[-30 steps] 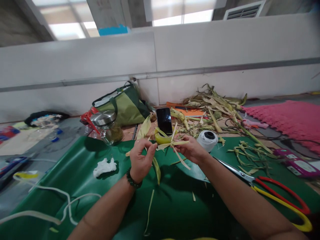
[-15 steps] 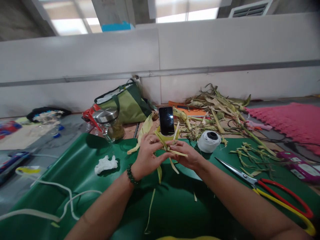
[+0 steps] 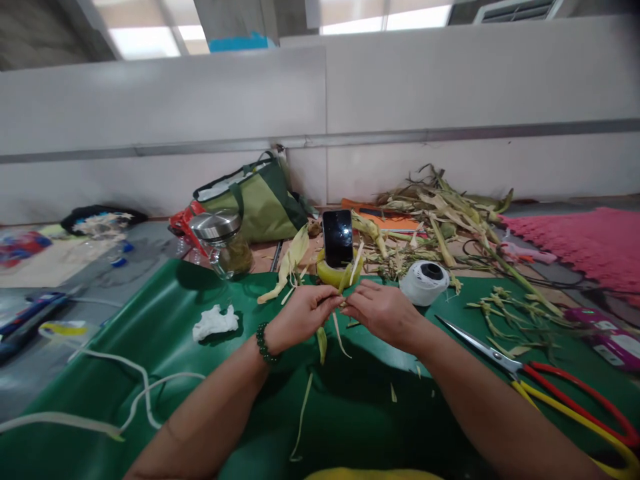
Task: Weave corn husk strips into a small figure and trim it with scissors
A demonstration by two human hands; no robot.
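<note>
My left hand (image 3: 306, 317) is closed, thumb and fingers pinching pale green corn husk strips (image 3: 339, 333) at the middle of the view. My right hand (image 3: 383, 310) meets it there, its curled fingers closed on the same strips. Strip ends stick up above the hands and hang below them; the gripped part is mostly hidden by my fingers. Just beyond the hands, a dark phone (image 3: 338, 239) leans upright in a yellow-green holder (image 3: 331, 275). A larger husk piece (image 3: 289, 263) lies to the left of it.
Open scissors (image 3: 510, 363) with red and yellow handles lie at right, near a white thread spool (image 3: 425, 283). Dried husks (image 3: 435, 213) pile up behind. On the left are a glass jar (image 3: 225, 247), crumpled tissue (image 3: 215, 323) and a white cord (image 3: 125, 363) on the green mat (image 3: 240, 407).
My right hand has turned over so its back faces up. My hands have come closer together on the strips, and a strip that stuck out to the right is now out of sight.
</note>
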